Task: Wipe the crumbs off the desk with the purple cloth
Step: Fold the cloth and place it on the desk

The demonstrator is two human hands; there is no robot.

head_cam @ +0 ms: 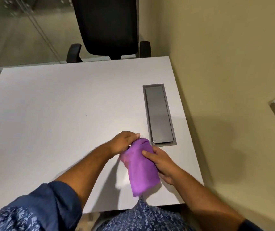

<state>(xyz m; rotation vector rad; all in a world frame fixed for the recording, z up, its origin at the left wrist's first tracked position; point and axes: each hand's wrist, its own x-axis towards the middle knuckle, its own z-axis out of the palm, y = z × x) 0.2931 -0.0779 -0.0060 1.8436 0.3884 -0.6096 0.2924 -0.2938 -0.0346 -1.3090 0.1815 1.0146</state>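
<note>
A purple cloth point(141, 165), bunched into a roll, hangs above the near right part of a white desk point(58, 105), its long axis running away from the person. The left hand point(123, 142) grips its far end; the right hand point(163, 164) clasps its side. A grey cable hatch point(159, 114) lies just beyond.

The desk point(50, 105) lies open leftward; the grey cable hatch point(159, 114) and wall point(225, 64) close the right.
</note>
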